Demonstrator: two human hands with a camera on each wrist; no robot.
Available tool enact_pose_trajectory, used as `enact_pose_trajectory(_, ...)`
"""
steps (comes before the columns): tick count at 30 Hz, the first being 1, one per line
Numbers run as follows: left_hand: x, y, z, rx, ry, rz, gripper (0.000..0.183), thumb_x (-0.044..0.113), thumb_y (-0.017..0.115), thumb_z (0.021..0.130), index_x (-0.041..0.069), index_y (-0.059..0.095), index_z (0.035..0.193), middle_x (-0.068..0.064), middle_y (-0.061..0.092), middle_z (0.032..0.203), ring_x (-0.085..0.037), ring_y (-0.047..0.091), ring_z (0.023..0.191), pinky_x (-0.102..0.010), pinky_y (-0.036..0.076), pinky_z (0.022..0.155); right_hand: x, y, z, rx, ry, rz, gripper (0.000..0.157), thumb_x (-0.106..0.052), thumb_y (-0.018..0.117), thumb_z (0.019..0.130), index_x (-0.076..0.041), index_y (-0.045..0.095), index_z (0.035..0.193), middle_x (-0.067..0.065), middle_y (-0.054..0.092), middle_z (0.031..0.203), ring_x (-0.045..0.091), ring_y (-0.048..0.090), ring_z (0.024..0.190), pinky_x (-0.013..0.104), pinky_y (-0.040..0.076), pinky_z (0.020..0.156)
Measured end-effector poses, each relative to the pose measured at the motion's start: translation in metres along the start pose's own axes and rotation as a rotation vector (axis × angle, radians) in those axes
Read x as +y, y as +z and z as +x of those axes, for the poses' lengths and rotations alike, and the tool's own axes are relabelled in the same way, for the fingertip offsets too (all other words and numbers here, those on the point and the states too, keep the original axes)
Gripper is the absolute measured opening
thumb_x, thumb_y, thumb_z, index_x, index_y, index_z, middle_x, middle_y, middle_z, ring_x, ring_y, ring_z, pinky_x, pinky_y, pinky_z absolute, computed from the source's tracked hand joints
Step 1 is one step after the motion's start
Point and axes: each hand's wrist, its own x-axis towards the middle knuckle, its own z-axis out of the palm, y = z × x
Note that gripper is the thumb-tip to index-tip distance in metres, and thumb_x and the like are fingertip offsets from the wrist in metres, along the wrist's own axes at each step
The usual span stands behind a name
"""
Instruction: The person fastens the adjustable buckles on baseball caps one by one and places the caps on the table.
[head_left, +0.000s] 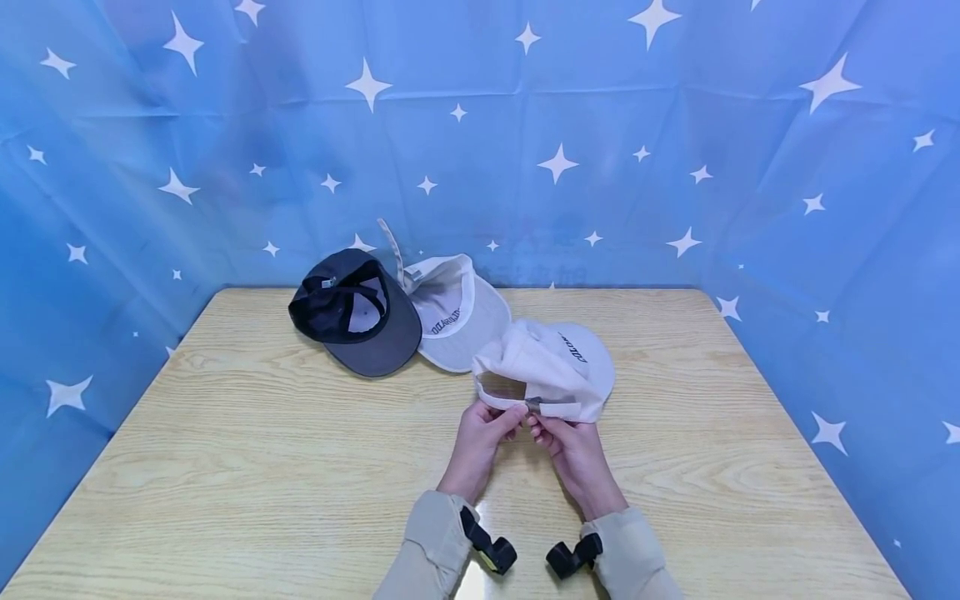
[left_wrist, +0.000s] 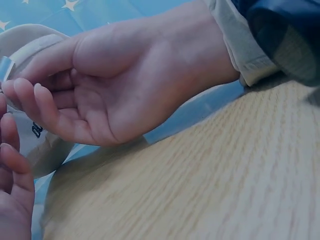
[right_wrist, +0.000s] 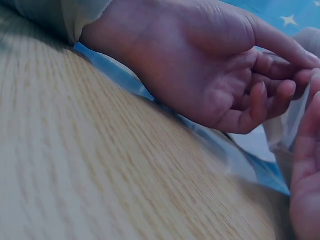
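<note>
A white baseball cap point(head_left: 542, 367) with dark lettering stands on the table, its brim to the right and its back opening toward me. At the lower edge of that opening runs the cap's back strap, with a small buckle point(head_left: 533, 404). My left hand point(head_left: 480, 437) pinches the strap left of the buckle between thumb and fingers. Just right of the buckle, my right hand point(head_left: 576, 457) pinches the strap end. The fingertips of both hands nearly meet. In the left wrist view, the right hand point(left_wrist: 115, 85) shows its curled fingers; the exact grip is partly hidden.
Behind and to the left lies another white cap point(head_left: 483, 312), its loose strap point(head_left: 392, 246) sticking up. A dark grey cap point(head_left: 378, 346) rests against it, further left. The wooden table point(head_left: 262, 483) ends at a blue star-patterned curtain point(head_left: 465, 167).
</note>
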Motion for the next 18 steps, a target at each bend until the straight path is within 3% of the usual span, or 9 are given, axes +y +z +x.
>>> enact_pose_trajectory(5, 0.0007, 0.0008, -0.0010, -0.049, -0.005, -0.052, 0.029, 0.024, 0.070, 0.077, 0.007, 0.057, 0.095, -0.002, 0.058, 0.077, -0.014, 0.051, 0.065, -0.023, 0.043, 0.057, 0.0000, -0.0008, 0.0004, -0.028, -0.013, 0.057, 0.016, 0.006, 0.048, 0.087, -0.003, 0.055, 0.099, 0.007, 0.062, 0.084, 0.011, 0.060, 0.068, 0.017, 0.048, 0.058)
enact_pose_trajectory(11, 0.0013, -0.0019, 0.0007, -0.048, 0.004, -0.181, 0.024, 0.022, 0.068, 0.079, 0.005, 0.056, 0.090, -0.003, 0.057, 0.075, -0.013, 0.052, 0.066, -0.022, 0.042, 0.056, -0.0009, -0.0017, -0.0013, -0.035, -0.002, 0.080, 0.016, 0.001, 0.048, 0.089, -0.008, 0.051, 0.101, 0.003, 0.061, 0.085, 0.010, 0.058, 0.071, 0.017, 0.047, 0.061)
enact_pose_trajectory(18, 0.0016, -0.0033, 0.0014, -0.050, -0.002, -0.188, 0.021, 0.022, 0.069, 0.078, 0.007, 0.057, 0.088, -0.003, 0.057, 0.074, -0.012, 0.052, 0.066, -0.022, 0.041, 0.056, -0.0022, -0.0001, -0.0027, -0.045, 0.018, 0.080, 0.017, 0.002, 0.047, 0.089, -0.008, 0.050, 0.103, 0.002, 0.060, 0.087, 0.010, 0.058, 0.073, 0.016, 0.047, 0.062)
